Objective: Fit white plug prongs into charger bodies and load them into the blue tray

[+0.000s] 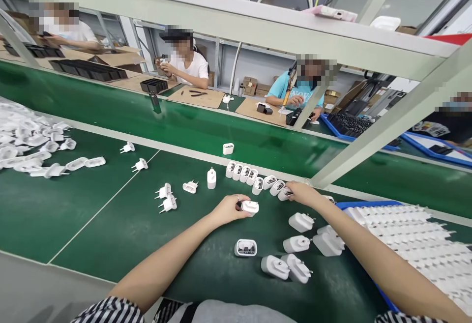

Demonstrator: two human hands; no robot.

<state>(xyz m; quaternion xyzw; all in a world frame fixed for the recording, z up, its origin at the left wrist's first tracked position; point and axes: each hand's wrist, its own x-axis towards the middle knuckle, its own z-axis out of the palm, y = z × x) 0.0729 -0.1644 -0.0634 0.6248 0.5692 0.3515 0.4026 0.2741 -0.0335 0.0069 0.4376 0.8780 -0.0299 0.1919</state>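
Note:
My left hand (229, 209) is closed around a white charger housing (250, 207) just above the green mat (121, 224). My right hand (301, 192) reaches to the right end of a curved row of white housings (254, 179) and pinches the last one (284, 193). Below my hands lie an open housing (246, 248) facing up and several assembled white plug adapters (295, 244). Loose plug pieces (166, 198) lie to the left of my left hand.
A heap of white parts (25, 146) sits at the far left. A blue tray (416, 244) of white parts lies at the right. A green conveyor belt (184, 126) runs behind, under a grey metal frame (258, 33). Other people work at the far side.

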